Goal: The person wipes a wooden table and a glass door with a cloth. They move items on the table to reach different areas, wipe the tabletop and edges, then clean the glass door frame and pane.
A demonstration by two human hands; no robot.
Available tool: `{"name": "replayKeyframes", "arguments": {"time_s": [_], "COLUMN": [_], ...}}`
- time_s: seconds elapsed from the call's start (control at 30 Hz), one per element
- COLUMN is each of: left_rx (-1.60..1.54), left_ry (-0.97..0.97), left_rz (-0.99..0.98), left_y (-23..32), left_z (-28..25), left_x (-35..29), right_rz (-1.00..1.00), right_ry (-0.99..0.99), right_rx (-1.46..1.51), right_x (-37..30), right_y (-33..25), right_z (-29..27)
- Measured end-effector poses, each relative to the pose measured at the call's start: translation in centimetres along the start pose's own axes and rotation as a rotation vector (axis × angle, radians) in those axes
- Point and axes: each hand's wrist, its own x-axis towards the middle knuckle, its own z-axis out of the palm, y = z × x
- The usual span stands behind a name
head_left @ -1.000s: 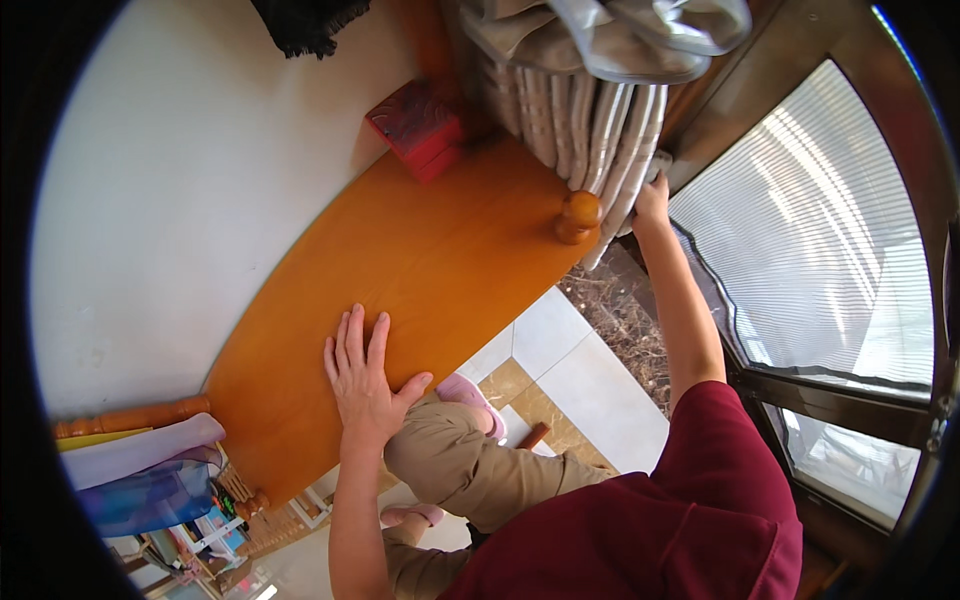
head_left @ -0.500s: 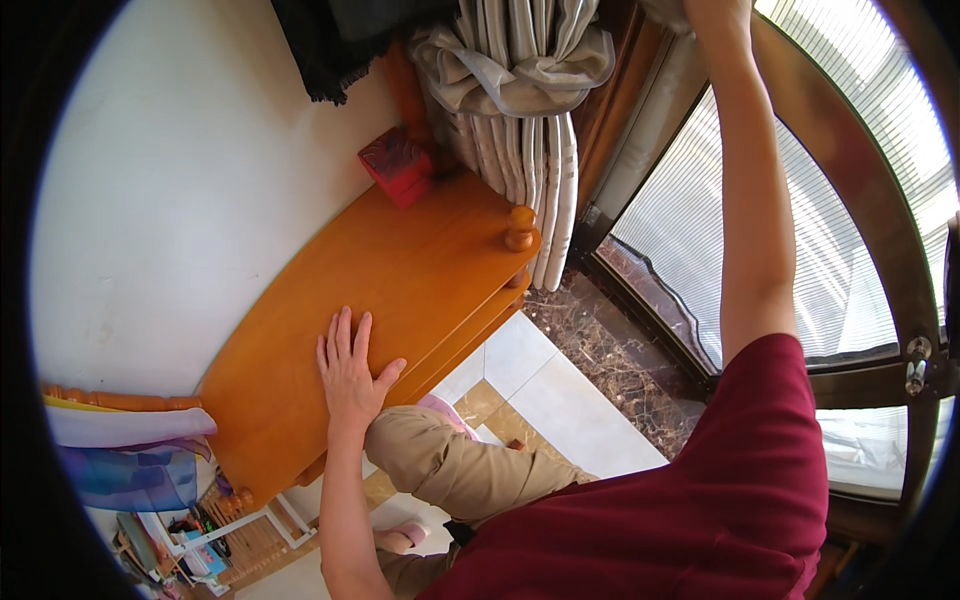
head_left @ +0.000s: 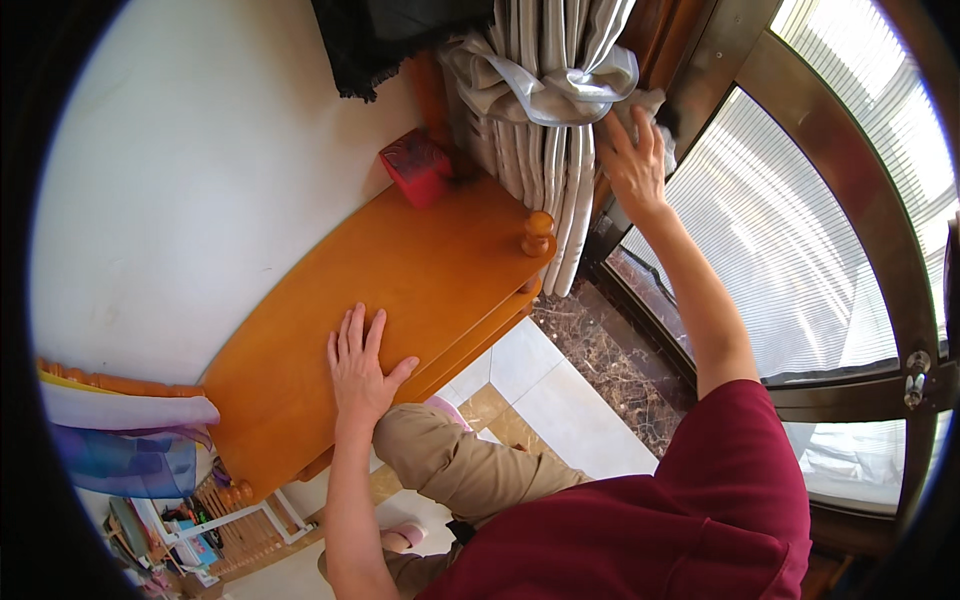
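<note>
The shelf (head_left: pixel 290 370) is of orange-brown wood, and a second board (head_left: pixel 482 330) shows under its front edge. On its top, a red box (head_left: pixel 418 172) stands near the far end, a round knob (head_left: pixel 537 232) rises at the far right corner, and the left hand (head_left: pixel 362 370) lies flat, its fingers spread.

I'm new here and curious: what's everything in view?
Wooden top: 1, orange, centre
Knob: 1, orange, right corner
Box: 1, red, far end
Curtain: 1, silvery, upper middle
Door: 1, brown, right
Cloth: 1, grey, beside curtain
Fringed fabric: 1, black, above
Draped fabrics: several, mixed, left
Clutter: uncounted, mixed, lower left
Wall: 1, white, left
Tiles: several, white, below
Slippers: 2, pink, below
Trousers: 1, khaki, below
Shirt: 1, maroon, below
Left hand: 1, on wooden top
Right hand: 1, at cloth
</note>
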Motion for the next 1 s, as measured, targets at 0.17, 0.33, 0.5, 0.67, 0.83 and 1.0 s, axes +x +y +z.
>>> {"name": "replayKeyframes", "arguments": {"time_s": [0.17, 0.33, 0.5, 0.67, 0.83, 1.0], "left_rx": [-0.007, 0.009, -0.008, -0.019, -0.012, 0.028], "left_ry": [0.013, 0.008, 0.021, 0.048, -0.023, -0.001], "left_rz": [-0.016, -0.021, -0.012, 0.007, -0.039, -0.009], "left_y": [-0.1, -0.3, -0.4, 0.0, -0.3, -1.0], "left_z": [-0.4, -0.3, -0.8, -0.4, -1.4, -0.3], "left_x": [-0.4, -0.5, -1.0, -0.5, -1.1, -1.1], "right_rz": [-0.067, 0.138, 0.16, 0.053, -0.061, 0.096], "right_ry": [0.063, 0.486, 0.54, 0.237, 0.065, 0.04], "right_rx": [0.069, 0.133, 0.044, -0.267, -0.367, -0.63], "right_x": [7.0, 19.6, 20.1, 10.0, 7.0, -1.8], "right_y": [5.1, 10.4, 12.4, 12.3, 14.4, 18.7], "right_z": [-6.4, -12.8, -12.3, -9.2, -17.3, -28.9]}}
